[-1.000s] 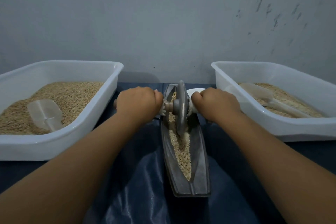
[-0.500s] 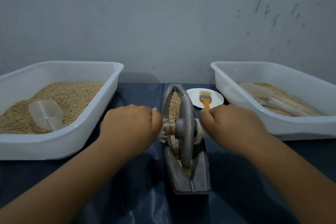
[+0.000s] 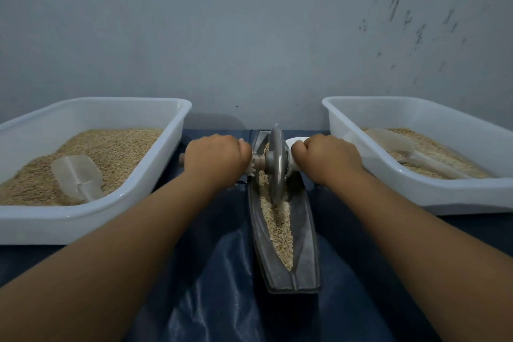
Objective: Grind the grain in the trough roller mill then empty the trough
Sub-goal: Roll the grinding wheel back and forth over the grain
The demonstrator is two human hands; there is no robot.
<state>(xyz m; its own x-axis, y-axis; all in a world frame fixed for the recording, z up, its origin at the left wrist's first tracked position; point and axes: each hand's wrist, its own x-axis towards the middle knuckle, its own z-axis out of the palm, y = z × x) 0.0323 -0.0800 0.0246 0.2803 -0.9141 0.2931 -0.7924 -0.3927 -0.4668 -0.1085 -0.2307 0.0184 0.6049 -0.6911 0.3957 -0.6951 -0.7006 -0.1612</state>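
Both hands, left (image 3: 218,158) and right (image 3: 329,157), are fisted round the axle either side of the roller wheel (image 3: 277,164), far up the trough (image 3: 306,233) on the table; heavy, stiff metal, grain (image 3: 279,226) loose beneath

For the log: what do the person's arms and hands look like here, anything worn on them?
Both forearms are bare as far as the frame shows, with no sleeves in view. The left hand and right hand carry no gloves, and no watch, bracelet or ring shows on the visible sides. No markings or bandages can be seen in the dim light.
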